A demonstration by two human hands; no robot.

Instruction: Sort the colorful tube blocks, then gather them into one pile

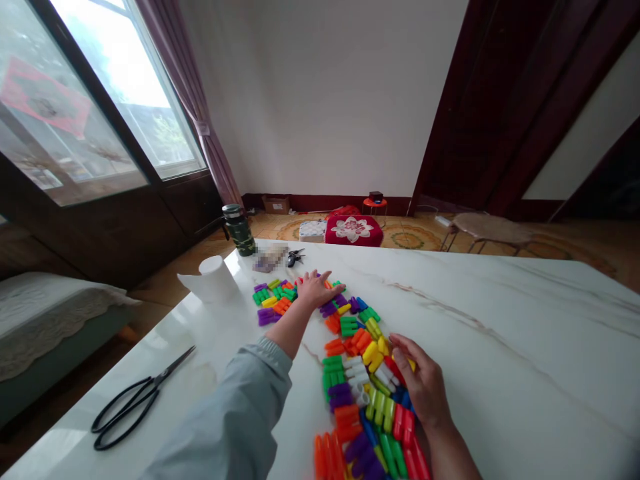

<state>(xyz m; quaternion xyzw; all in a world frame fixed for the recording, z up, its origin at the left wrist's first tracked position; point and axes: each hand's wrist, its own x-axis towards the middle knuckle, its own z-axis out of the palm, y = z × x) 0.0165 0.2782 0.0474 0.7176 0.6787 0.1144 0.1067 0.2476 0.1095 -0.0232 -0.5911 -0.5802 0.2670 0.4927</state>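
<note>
Many colourful plastic building blocks (381,409), with rounded tube-like prongs, form a long loose pile on the white table. My left hand (316,291) reaches to the far end of the pile with its fingers spread, resting on or just over the blocks there; what lies under the palm is hidden. Cupped along the pile's right side, my right hand (424,381) has its fingers bent towards yellow and red blocks and seems to touch them. No block is plainly gripped in either hand. A smaller cluster of blocks (270,301) lies left of my left hand.
Black-handled scissors (137,395) lie at the left of the table (525,347). A white paper roll (213,277), a camouflage bottle (239,230) and a small black object (295,257) with a blurred-out item (270,258) stand towards the far left edge. A stool (493,228) stands beyond.
</note>
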